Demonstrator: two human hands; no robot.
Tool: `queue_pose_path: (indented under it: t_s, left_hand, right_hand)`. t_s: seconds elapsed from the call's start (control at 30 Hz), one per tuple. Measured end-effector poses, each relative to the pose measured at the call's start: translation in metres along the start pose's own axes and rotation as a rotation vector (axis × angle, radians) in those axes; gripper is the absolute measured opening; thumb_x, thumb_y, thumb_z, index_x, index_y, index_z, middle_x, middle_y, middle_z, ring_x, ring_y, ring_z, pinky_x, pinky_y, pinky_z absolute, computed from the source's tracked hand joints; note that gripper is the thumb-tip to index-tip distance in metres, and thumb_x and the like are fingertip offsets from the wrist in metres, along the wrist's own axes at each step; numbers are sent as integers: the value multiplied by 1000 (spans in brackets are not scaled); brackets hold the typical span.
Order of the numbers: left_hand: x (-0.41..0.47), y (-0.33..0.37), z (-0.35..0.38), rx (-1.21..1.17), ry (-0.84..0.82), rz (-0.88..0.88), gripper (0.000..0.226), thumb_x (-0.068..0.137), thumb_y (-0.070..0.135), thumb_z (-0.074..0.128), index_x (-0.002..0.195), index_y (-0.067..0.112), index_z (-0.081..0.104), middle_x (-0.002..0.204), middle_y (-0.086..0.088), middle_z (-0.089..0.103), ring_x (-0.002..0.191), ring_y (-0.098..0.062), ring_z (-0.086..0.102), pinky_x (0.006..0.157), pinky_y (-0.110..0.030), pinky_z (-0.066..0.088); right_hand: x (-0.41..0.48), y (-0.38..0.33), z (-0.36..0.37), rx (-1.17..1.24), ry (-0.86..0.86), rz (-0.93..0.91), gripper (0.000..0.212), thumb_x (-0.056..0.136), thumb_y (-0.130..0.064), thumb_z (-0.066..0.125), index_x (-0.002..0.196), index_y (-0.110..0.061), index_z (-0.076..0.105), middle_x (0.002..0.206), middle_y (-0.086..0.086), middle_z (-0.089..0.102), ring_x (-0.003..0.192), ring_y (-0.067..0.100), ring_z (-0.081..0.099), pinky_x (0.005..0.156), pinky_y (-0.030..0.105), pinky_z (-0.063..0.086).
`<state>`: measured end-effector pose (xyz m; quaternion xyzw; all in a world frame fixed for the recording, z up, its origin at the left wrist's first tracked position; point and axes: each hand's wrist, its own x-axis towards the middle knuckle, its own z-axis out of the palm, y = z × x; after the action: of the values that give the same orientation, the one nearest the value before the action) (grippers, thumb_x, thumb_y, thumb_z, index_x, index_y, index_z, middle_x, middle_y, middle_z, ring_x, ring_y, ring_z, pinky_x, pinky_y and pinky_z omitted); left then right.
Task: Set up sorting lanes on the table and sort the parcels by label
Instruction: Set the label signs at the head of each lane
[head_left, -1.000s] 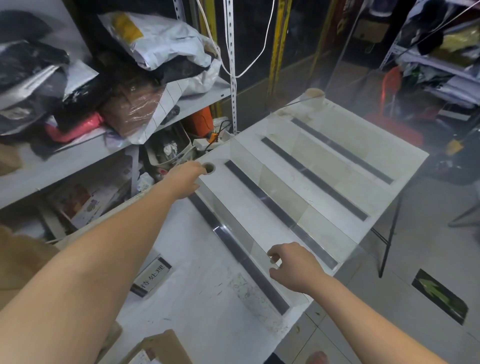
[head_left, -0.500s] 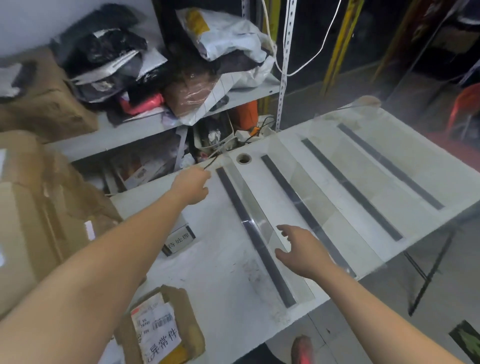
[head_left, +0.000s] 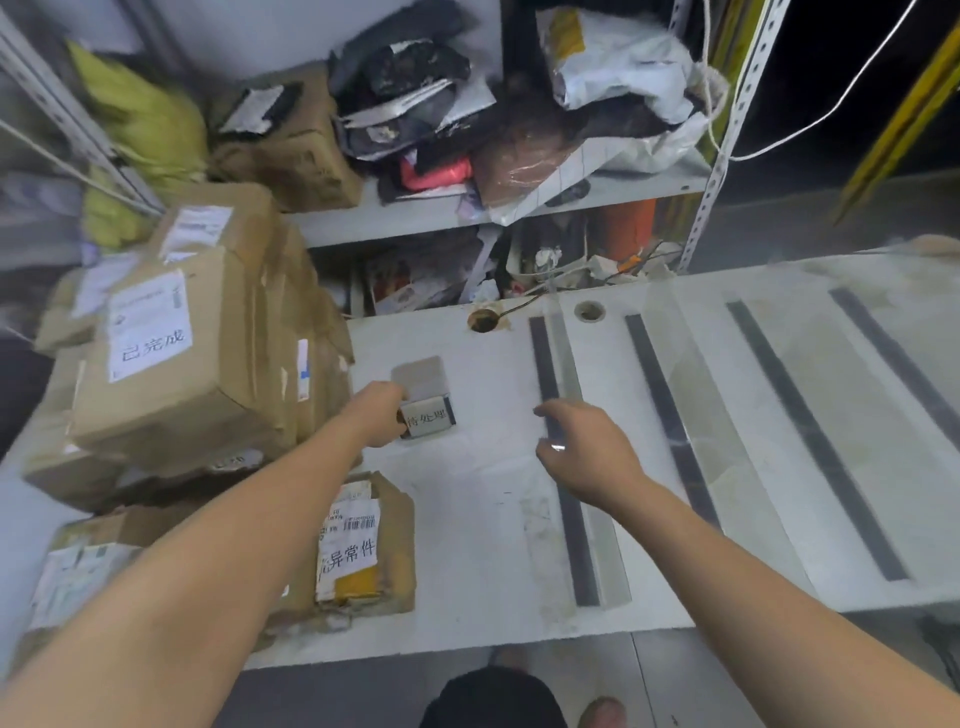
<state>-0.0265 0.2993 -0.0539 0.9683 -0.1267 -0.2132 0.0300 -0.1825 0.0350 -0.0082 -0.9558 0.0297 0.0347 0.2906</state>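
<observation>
A small clear sign stand (head_left: 428, 415) with a printed label stands on the white table (head_left: 467, 519). My left hand (head_left: 379, 415) grips its left end. My right hand (head_left: 587, 452) hovers just right of it, fingers spread and holding nothing, over the near part of a dark strip (head_left: 569, 519). A clear divider panel (head_left: 563, 353) stands upright along that strip. More dark strips (head_left: 670, 415) run parallel to the right. A small brown parcel (head_left: 374, 545) with a white label lies near the front edge, under my left forearm. Labelled cardboard boxes (head_left: 176, 353) are stacked at the left.
A metal shelf (head_left: 467, 213) behind the table holds bags and wrapped parcels. Two round cable holes (head_left: 483, 319) sit near the table's back edge. More boxes (head_left: 78, 571) lie at the front left. A shoe (head_left: 493, 696) and the floor show below the front edge.
The view swung left. My left hand left the divider's far end and came back to grip the sign stand. My right hand let go of the divider and moved left, fingers opening.
</observation>
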Motion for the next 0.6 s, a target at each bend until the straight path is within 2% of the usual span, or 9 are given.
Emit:
queue_pose_path:
  t_s: [0.1, 0.2, 0.27, 0.37, 0.47, 0.6]
  left_hand:
    - [7, -3, 7, -65, 5, -2, 39, 82, 17, 71, 120, 13, 62, 115, -11, 66, 100, -26, 63, 84, -36, 55]
    - [20, -6, 11, -111, 41, 14, 46, 87, 16, 70, 132, 14, 57, 125, -11, 61, 108, -28, 61, 89, -39, 54]
    - [27, -8, 11, -134, 63, 50, 35, 90, 16, 67, 124, 15, 62, 121, -8, 63, 107, -27, 61, 89, -40, 53]
    - [38, -16, 8, -152, 58, 94, 12, 90, 12, 64, 101, 16, 69, 101, -4, 68, 94, -26, 63, 82, -40, 54]
    - [43, -19, 6, -162, 59, 104, 11, 92, 13, 60, 98, 18, 69, 99, -3, 67, 91, -26, 62, 81, -39, 53]
    - [45, -22, 4, -151, 110, 129, 17, 96, 12, 52, 105, 16, 66, 105, -5, 65, 95, -28, 61, 83, -41, 52]
  right_hand:
    - [15, -6, 12, -6, -63, -21, 40, 93, -25, 55, 133, -20, 57, 133, -3, 59, 116, 19, 57, 93, 34, 49]
    - [36, -13, 25, -27, -126, -41, 39, 93, -26, 56, 131, -20, 59, 128, -3, 61, 116, 18, 57, 95, 36, 50]
    - [52, -20, 34, -32, -169, -39, 38, 93, -25, 56, 130, -20, 60, 126, -2, 63, 114, 17, 58, 94, 35, 50]
    - [79, -28, 49, -40, -217, -38, 36, 93, -20, 57, 129, -18, 61, 124, -1, 64, 114, 17, 57, 93, 33, 49]
    - [105, -33, 63, -64, -256, -37, 37, 93, -13, 56, 129, -17, 61, 124, 1, 63, 116, 18, 56, 94, 30, 47]
    - [137, -32, 83, -82, -299, -33, 38, 93, -8, 55, 130, -14, 61, 127, 4, 63, 119, 20, 55, 96, 30, 46]
